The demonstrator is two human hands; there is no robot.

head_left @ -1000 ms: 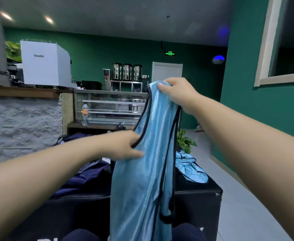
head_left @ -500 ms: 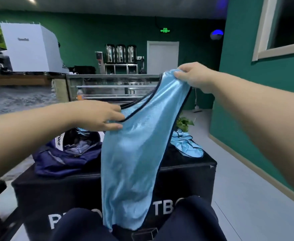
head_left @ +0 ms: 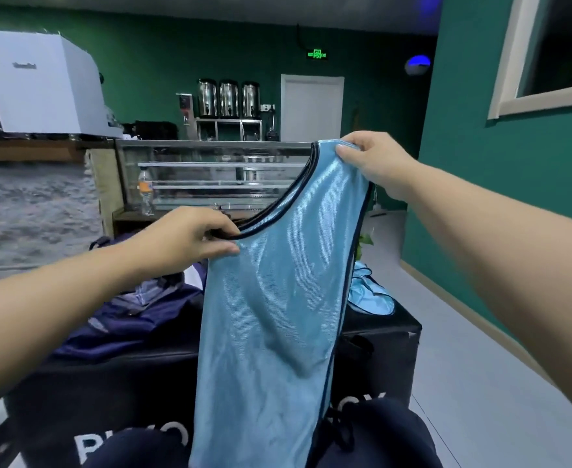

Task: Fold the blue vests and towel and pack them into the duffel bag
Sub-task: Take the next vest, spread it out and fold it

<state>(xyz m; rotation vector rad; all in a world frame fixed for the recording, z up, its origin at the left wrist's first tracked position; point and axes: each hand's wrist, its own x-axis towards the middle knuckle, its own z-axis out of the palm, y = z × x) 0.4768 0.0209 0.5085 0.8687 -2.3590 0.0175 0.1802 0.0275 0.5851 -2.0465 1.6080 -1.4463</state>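
We are holding a light blue vest (head_left: 271,298) up in the middle of the frame, and it hangs from our two hands down to the bottom edge, in front of our dark-trousered knees (head_left: 372,437). Our right hand (head_left: 375,163), at centre right, has its fingers curled over the top of one shoulder strap and pinches it, the highest part of the garment. Our left hand (head_left: 190,238), lower and left of centre, grips the dark-trimmed neckline between thumb and fingers, so the black edging runs in a curve from one hand up to the other. The fabric is shiny, hangs in soft vertical creases, and is trimmed in dark piping down its right side too.

Behind the vest stands a black box (head_left: 379,359) with white lettering on its front face, partly hidden. On its top, left of the vest, lies the dark navy duffel bag (head_left: 126,319), slumped and apparently open, though we cannot tell what is inside. On the box's right side, peeking out past the vest, is another light blue vest (head_left: 372,295), lying crumpled.

In the upper left of the frame a white machine (head_left: 41,86) sits on a wooden counter; a glass display case (head_left: 210,177) with a bottle (head_left: 146,190) beside it fills the middle distance, and three steel urns (head_left: 229,97) stand against the green wall (head_left: 500,184)
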